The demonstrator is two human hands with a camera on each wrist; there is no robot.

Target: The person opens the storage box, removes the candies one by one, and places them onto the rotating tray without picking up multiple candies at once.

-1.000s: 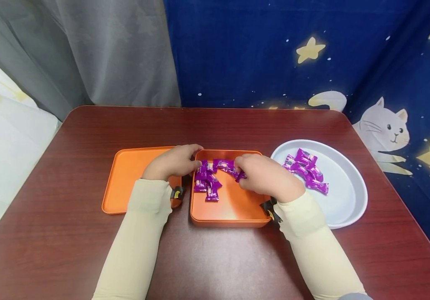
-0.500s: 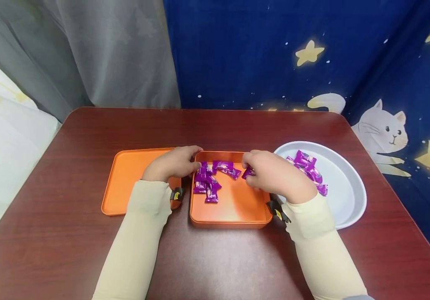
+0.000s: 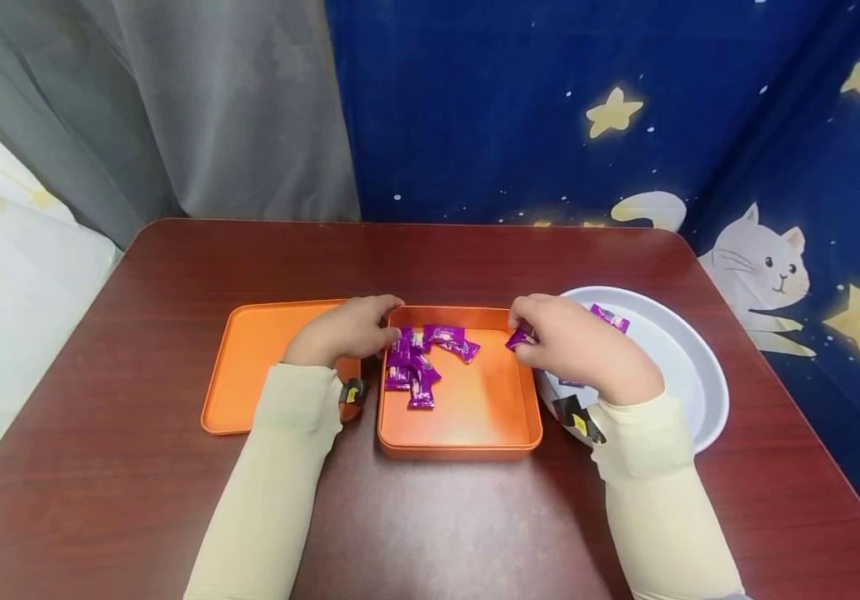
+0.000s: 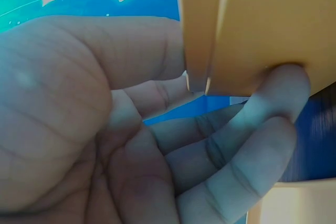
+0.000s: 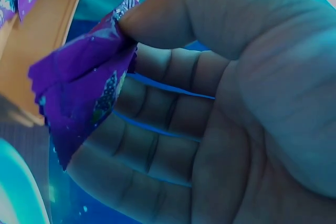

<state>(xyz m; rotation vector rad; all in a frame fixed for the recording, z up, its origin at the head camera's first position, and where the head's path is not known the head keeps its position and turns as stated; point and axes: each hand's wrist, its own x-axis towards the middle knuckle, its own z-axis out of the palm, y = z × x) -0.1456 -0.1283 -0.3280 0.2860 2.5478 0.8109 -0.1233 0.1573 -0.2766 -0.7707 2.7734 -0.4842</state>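
My left hand (image 3: 343,331) grips the left wall of an orange box (image 3: 460,450), thumb at the rim and fingers against the outside in the left wrist view. Between thumb and fingers of my right hand (image 3: 587,342) is a purple-wrapped candy (image 5: 84,82), held just above the box's right rim. Several more purple candies (image 3: 421,392) lie along the left and back of the box floor. To the right stands a round white tray (image 3: 688,375); my right hand and wrist cover part of it. A candy (image 3: 610,317) shows on it, others mostly hidden.
An orange lid (image 3: 238,375) lies flat on the brown table (image 3: 430,525) left of the box, partly under my left hand and wrist. Grey and blue curtains (image 3: 460,108) hang behind the table's far edge.
My right hand has moved right with the candy, from inside the box to its right rim beside the white tray. My left hand stays on the box. The head view tilts slightly.
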